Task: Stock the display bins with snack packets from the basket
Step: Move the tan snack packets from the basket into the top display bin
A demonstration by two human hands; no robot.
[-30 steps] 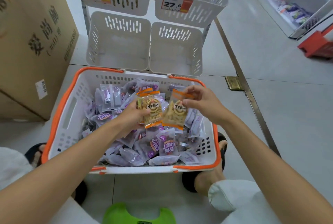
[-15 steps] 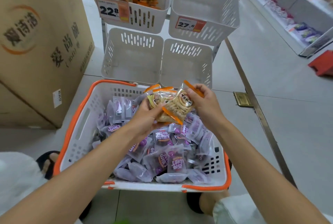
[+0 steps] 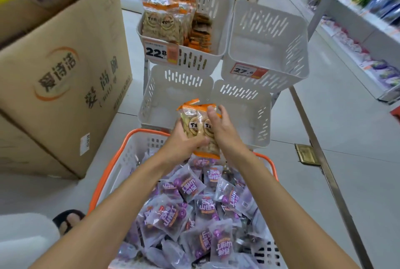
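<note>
the orange-topped packets [image 3: 195,126] are held over the basket [image 3: 112,167] far rim, long axis pointing fwd, w/ left hand [image 3: 184,145] curled round their btm-left & right hand [image 3: 220,130] pressing w/ near-straight fingers, while the matching 22.8 bin [image 3: 194,60] sits up & fwd, slightly left, so left arm's nearer.

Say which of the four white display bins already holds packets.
The upper-left bin, tagged 22.8: orange-topped packets stand in it. The upper-right, lower-left and lower-right bins show none.
</note>
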